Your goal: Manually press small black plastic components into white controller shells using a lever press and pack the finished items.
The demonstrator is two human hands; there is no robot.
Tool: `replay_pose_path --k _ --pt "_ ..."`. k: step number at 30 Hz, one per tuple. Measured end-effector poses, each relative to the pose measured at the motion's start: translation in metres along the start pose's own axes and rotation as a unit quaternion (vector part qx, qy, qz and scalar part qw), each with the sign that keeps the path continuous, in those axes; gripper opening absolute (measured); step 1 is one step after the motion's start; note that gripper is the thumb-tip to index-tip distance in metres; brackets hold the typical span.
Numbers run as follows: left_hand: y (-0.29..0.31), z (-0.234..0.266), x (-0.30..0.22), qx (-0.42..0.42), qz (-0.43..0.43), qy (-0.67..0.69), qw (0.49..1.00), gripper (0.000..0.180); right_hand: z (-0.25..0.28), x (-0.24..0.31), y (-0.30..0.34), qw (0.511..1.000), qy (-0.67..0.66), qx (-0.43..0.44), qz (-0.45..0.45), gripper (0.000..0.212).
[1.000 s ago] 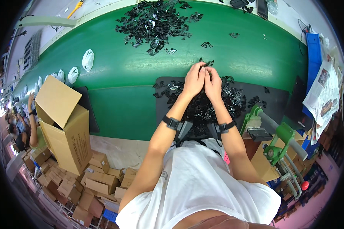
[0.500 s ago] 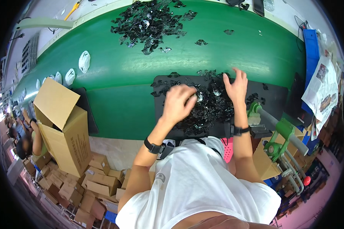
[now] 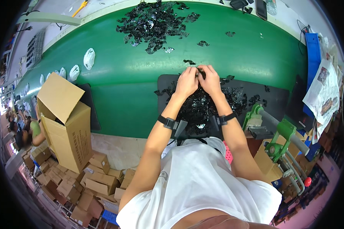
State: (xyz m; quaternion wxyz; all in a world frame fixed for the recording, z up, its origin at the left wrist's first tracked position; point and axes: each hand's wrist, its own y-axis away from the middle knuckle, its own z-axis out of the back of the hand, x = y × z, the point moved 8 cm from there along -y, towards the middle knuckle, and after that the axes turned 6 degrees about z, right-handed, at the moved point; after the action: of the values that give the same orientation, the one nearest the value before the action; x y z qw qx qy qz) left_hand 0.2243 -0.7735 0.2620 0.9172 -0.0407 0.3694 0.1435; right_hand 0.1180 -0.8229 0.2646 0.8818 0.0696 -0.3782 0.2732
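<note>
Above the near pile of small black plastic parts, my two hands meet, with their fingers bent inward. A small dark plastic part shows between the fingertips of my left hand and my right hand. Both hands are closed on it; the fingers hide most of its shape. The pile spreads over a dark grey mat on the green tabletop. One loose black part lies just beyond my fingertips.
A second heap of black parts lies at the far side. White plastic bags stand at the left, near an open cardboard box. A green hand press is on the right, beside newspaper. Another person sits far left.
My hands were apart over the pile, the right one open. They have come together, the right moving left, and now hold a small part between them.
</note>
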Motion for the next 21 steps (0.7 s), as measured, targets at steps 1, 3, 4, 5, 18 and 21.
replay_pose_path --k 1,3,4,5,18,21 --pt "0.003 -0.003 -0.004 0.055 0.006 0.067 0.996 0.022 0.001 -0.004 0.003 0.997 -0.076 0.032 -0.004 0.029" --pt "0.018 0.001 -0.017 0.124 -0.005 0.133 0.983 0.024 0.015 0.005 0.015 0.995 -0.068 0.072 0.014 0.030" --pt "0.028 0.006 -0.023 0.157 -0.015 0.138 0.978 0.023 0.020 0.015 0.023 0.991 -0.060 0.112 0.033 0.031" --pt "0.040 0.009 -0.028 0.183 -0.054 0.113 0.975 0.023 0.026 0.025 0.033 0.987 -0.069 0.143 0.040 0.032" --pt "-0.015 0.035 0.009 -0.042 -0.018 -0.102 0.994 0.047 0.086 -0.067 0.036 0.977 0.152 -0.052 -0.138 0.034" --pt "-0.003 0.004 0.000 0.001 -0.082 -0.048 0.995 0.038 0.066 -0.056 0.045 0.996 0.067 -0.033 -0.040 0.014"
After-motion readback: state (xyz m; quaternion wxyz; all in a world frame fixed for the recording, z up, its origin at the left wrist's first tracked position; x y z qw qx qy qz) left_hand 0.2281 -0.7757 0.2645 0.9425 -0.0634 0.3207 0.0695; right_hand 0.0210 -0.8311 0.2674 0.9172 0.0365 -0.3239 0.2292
